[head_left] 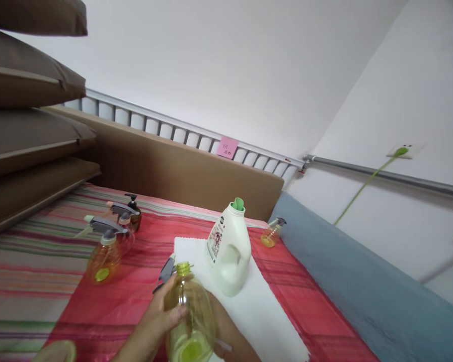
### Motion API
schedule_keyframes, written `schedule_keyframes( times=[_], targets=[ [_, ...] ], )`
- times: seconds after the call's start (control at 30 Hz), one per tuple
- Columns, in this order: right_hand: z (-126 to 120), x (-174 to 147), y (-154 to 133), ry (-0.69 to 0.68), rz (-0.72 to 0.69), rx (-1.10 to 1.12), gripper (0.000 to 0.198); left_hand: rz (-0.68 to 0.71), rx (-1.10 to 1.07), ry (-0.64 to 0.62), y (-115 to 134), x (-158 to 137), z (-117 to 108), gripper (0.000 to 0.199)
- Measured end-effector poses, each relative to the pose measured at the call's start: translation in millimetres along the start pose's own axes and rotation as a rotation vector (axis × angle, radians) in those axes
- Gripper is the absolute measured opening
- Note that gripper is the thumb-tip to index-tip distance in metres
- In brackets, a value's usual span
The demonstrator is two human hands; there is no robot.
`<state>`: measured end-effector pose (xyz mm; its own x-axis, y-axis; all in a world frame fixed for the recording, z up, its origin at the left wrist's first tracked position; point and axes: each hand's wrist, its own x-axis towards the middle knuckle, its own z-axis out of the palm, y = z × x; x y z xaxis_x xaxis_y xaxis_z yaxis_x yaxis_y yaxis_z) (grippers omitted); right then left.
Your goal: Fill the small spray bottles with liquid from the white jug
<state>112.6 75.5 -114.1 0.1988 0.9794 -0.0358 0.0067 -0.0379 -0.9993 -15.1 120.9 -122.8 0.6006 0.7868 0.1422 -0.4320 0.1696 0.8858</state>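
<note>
My left hand is wrapped around a clear yellow spray bottle with its neck uncovered. The bottle leans slightly, and a little yellow-green shows at its bottom. My right hand is against the far right side of the same bottle, its fingers partly seen through the plastic. A small pale piece near that hand is too blurred to name. Just beyond the bottle lies a grey trigger spray head. A large pale-green jug with a handle and a green piece in its mouth stands upright on a white cloth.
Spray bottles and a dark pump bottle stand at left on the striped, red-covered bed. Another small spray bottle is at right. Brown stacked cushions rise at left; a blue padded edge borders the right.
</note>
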Motion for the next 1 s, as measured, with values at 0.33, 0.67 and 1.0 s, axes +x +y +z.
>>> schedule_keyframes(
  times=[0.33,0.67,1.0],
  targets=[
    [-122.9,-2.3,-12.3,0.701,-0.117,-0.174,0.058,0.210,0.656,0.347,-1.4,5.3,0.8,0.062],
    [-122.2,56.1,-5.0,0.695,-0.116,-0.321,0.039,0.282,0.786,0.306,-20.3,4.0,0.9,0.065],
    [-156.6,-0.5,-41.6,0.735,-0.086,-0.447,0.038,0.301,0.844,0.233,-13.8,2.4,-1.6,0.066]
  ],
)
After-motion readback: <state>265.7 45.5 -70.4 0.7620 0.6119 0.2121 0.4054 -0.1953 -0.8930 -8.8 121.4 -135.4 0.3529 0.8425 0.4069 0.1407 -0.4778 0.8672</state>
